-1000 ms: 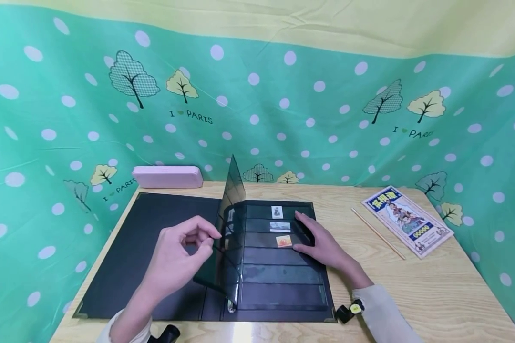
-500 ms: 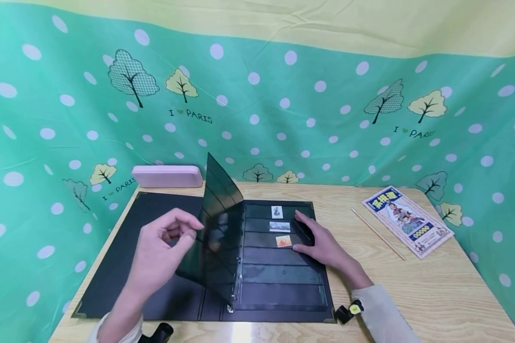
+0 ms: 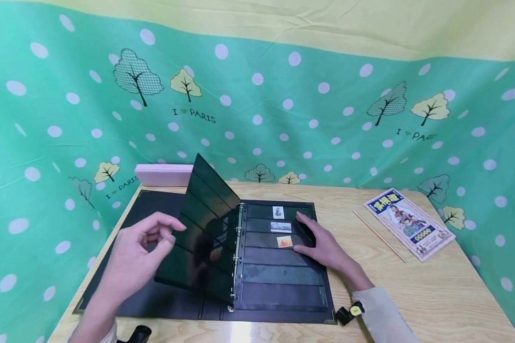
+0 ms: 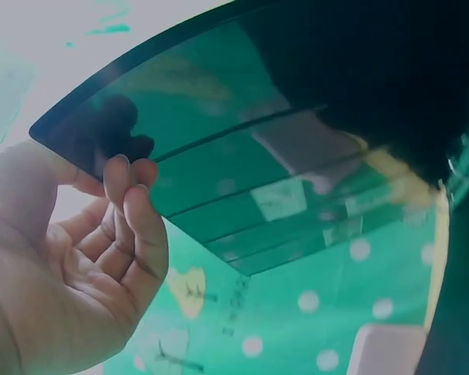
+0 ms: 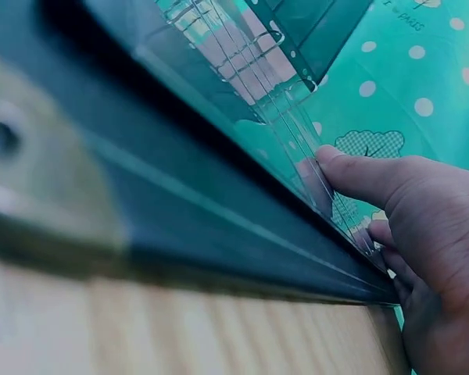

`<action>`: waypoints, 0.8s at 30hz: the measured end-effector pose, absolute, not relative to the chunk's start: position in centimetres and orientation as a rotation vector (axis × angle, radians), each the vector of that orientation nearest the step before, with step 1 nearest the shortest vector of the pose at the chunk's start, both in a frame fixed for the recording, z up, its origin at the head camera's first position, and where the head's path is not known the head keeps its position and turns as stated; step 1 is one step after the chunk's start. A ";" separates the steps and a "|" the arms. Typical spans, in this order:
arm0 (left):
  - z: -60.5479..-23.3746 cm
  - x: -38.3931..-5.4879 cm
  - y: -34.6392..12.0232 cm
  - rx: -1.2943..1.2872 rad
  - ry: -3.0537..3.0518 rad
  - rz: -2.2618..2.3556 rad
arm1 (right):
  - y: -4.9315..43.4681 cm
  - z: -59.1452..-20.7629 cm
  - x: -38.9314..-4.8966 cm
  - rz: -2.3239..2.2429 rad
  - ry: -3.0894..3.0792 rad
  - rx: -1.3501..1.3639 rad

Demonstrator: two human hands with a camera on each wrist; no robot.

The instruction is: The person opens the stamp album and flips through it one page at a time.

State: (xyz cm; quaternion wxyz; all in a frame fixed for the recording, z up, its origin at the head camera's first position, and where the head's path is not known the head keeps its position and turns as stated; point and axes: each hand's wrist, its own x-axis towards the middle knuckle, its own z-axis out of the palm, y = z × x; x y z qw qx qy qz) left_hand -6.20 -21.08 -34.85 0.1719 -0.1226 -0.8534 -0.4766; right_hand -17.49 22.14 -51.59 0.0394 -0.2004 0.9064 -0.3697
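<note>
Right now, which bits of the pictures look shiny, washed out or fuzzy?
Head view: white glare on the front of the wooden table; left wrist view: the top left is bleached nearly white, beside the dark see-through page; right wrist view: the album's near metal corner and the table below it are blurry, while the right hand looks clearer.

The raised page (image 3: pixel 203 228) hides the right end of the case (image 3: pixel 163 175) at the surface's (image 3: pixel 446 286) far edge and much of the album's (image 3: pixel 154 307) left cover, which also disappears partly behind the left hand (image 3: pixel 135 252). Both sleeves (image 3: pixel 384 309) and the surface's near edge are cropped at the bottom. Seen from the left wrist, pale rectangles (image 4: pixel 280 200) on the page blur beyond reading; from the right, the album's corner fitting (image 5: pixel 47 156) is out of focus and the right hand (image 5: pixel 445 242) cut off.
</note>
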 end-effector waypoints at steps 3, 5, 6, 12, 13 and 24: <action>-35.3 -6.1 -22.4 -0.319 -2.485 -1.306 | 22.1 -51.5 -17.5 -1.127 2.784 -0.617; -35.6 -6.0 -23.4 -0.288 -2.535 -1.264 | 22.1 -51.4 -17.5 -1.122 2.788 -0.618; -35.8 -6.0 -23.8 -0.267 -2.561 -1.244 | 22.1 -51.4 -17.5 -1.122 2.787 -0.616; -37.2 -6.6 -26.4 -0.164 -2.666 -1.165 | 22.1 -51.5 -17.4 -1.095 2.802 -0.613; -37.6 -6.6 -26.8 -0.158 -2.667 -1.177 | 22.1 -51.6 -17.4 -1.092 2.800 -0.612; -42.3 -7.4 -29.8 0.032 -2.752 -1.248 | 22.1 -51.5 -17.2 -1.112 2.791 -0.584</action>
